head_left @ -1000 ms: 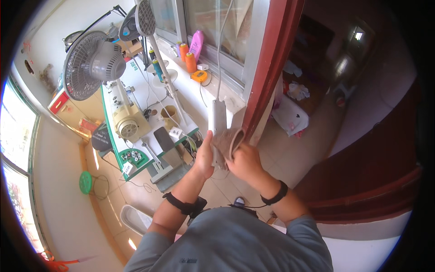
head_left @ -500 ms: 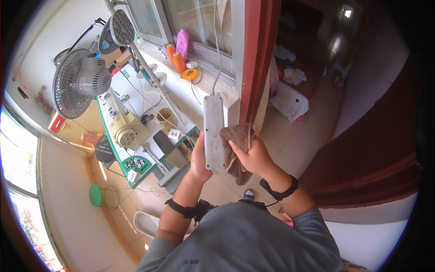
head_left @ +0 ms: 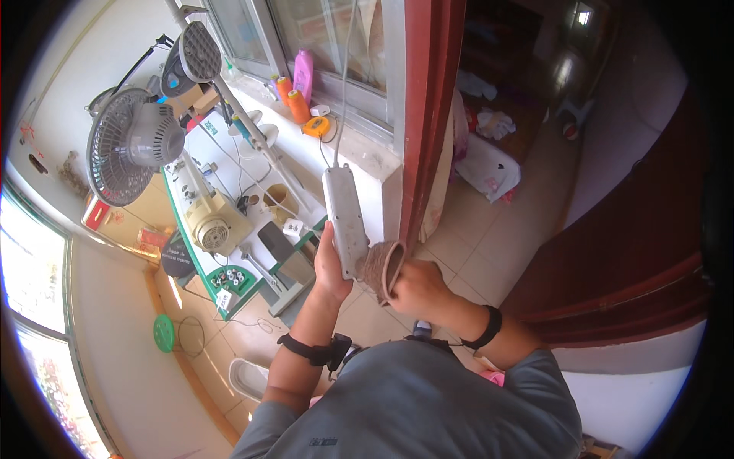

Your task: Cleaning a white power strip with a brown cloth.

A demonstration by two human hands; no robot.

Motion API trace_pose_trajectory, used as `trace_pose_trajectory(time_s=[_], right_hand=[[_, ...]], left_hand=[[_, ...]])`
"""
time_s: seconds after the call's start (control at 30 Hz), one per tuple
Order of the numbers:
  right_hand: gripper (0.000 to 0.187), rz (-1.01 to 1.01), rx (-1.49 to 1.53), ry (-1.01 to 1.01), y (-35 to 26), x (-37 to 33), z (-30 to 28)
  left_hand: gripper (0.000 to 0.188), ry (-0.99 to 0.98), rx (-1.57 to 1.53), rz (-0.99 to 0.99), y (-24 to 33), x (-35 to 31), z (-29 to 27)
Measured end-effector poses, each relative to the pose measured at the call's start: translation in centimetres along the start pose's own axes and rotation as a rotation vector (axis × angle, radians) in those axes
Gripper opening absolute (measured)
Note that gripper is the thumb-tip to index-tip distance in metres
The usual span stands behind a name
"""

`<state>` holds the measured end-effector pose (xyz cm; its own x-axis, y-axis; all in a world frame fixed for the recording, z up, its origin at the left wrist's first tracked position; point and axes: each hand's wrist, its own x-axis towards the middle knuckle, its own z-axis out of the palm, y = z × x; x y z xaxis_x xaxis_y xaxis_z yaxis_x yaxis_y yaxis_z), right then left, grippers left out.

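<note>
A long white power strip (head_left: 346,218) is held up in front of me, its back with small screws facing me and its cord rising from the far end. My left hand (head_left: 332,268) grips it along the left side near its lower end. A brown cloth (head_left: 380,269) is bunched in my right hand (head_left: 422,291), fingers closed into its folds. The cloth touches the power strip's lower right end. Cloth and hand hide that corner of the strip and most of the right fingertips.
To the left stands a sewing machine (head_left: 214,222) on a white table with green edges. A grey fan (head_left: 130,145) is behind it. Orange thread cones (head_left: 298,107), a pink bottle (head_left: 303,73) and a yellow tape measure (head_left: 315,127) line the windowsill. A red door frame (head_left: 432,115) rises at right.
The power strip has tilted, and its far end has swung left. My right hand has moved down with the cloth and turned, bringing the cloth to the strip's lower end.
</note>
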<state>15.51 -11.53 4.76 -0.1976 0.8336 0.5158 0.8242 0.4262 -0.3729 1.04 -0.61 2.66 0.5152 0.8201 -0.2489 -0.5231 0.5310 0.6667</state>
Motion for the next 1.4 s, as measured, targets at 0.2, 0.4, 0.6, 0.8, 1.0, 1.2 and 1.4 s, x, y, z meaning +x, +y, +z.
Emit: trace_pose_trajectory(time_s=[0.2,0.4,0.6,0.8,1.0,1.2,1.4], right_hand=[[0.019,0.024,-0.112,0.033,1.7,1.6,1.7],[0.016,-0.025,-0.182,0.008,0.3,1.1,2.8],[0.017,0.078,-0.291,-0.137,0.2,1.4,3.5],[0.017,0.091,-0.240,-0.063,1.4,3.6,3.5],[0.012,0.107,-0.190,-0.057,0.2,2.2,4.2],[0.012,0.112,-0.217,-0.072,0.5,2.8,3.3],[0.013,0.204,-0.205,-0.090,2.7,5.3,3.6]], left_hand=[[0.064,0.160,0.093,0.138,-0.6,0.0,1.6],[0.059,0.166,0.143,0.209,-0.8,2.6,-1.9],[0.061,0.183,0.156,0.208,-0.5,1.8,-0.2],[0.063,0.170,0.132,0.180,-0.6,2.4,-0.8],[0.064,0.248,0.176,0.101,0.3,2.3,-0.5],[0.062,0.175,0.127,0.094,0.5,2.2,0.6],[0.063,0.065,0.027,-0.004,-0.4,6.2,-1.6]])
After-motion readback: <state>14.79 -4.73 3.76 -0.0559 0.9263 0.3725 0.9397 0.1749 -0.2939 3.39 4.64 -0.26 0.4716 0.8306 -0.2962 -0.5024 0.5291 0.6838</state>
